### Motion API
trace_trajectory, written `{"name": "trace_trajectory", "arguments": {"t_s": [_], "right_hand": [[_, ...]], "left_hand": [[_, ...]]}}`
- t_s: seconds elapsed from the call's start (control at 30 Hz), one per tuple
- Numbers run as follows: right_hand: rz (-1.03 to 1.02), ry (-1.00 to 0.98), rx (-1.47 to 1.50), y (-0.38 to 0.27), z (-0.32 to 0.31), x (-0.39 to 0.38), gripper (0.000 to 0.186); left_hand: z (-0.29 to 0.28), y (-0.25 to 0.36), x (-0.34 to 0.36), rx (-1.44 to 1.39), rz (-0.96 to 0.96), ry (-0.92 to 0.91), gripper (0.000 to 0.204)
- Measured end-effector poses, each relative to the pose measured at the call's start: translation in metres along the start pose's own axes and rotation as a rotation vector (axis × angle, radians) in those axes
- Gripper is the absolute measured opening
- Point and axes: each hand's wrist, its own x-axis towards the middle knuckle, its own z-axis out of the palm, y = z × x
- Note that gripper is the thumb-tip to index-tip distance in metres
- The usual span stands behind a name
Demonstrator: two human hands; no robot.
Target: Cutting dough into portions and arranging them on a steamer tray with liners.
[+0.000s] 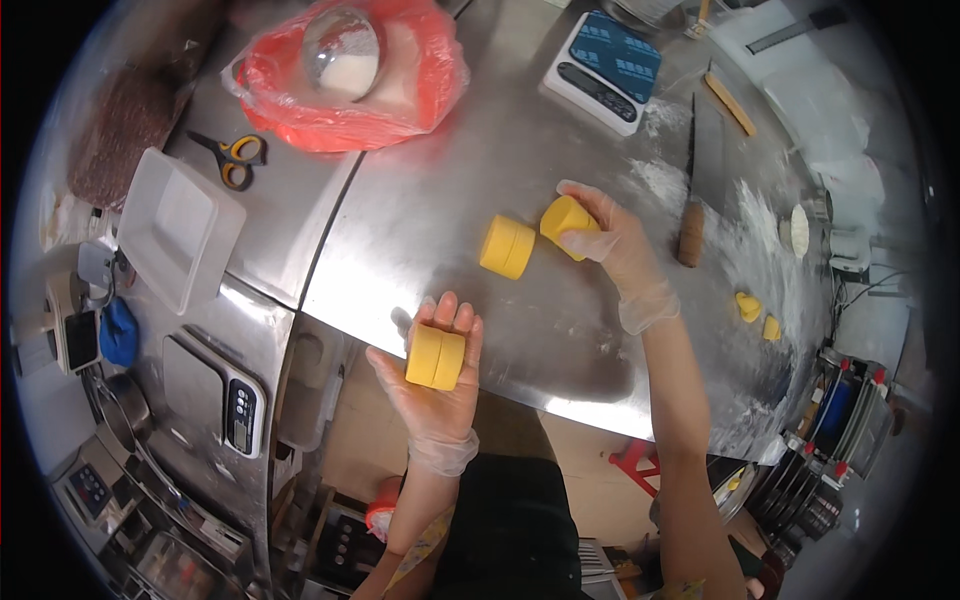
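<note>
My left hand, in a clear glove, is palm up with two short yellow dough cylinders lying side by side on it, fingers stretched beyond them. Over the steel table, my right hand, also gloved, grips another yellow dough piece between thumb and fingers; a seam shows on it. Just left of that piece, a pair of yellow dough cylinders sits on the table, touching each other. Two small yellow dough scraps lie farther right.
A long knife lies on the floured right side, near a dough scraper. A scale stands at the back, a red bag with white powder and a bowl back left. Scissors, a plastic tub and another scale are left.
</note>
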Motion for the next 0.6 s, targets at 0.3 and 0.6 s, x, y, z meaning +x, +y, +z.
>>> {"name": "trace_trajectory", "arguments": {"t_s": [0.3, 0.6], "right_hand": [[0.139, 0.052, 0.799, 0.017, -0.020, -0.096, 0.057], [0.032, 0.753, 0.457, 0.108, -0.081, -0.348, 0.077]], "left_hand": [[0.002, -0.034, -0.011, 0.088, -0.145, -0.057, 0.076], [-0.036, -0.173, -0.097, 0.266, -0.476, -0.171, 0.068]]}}
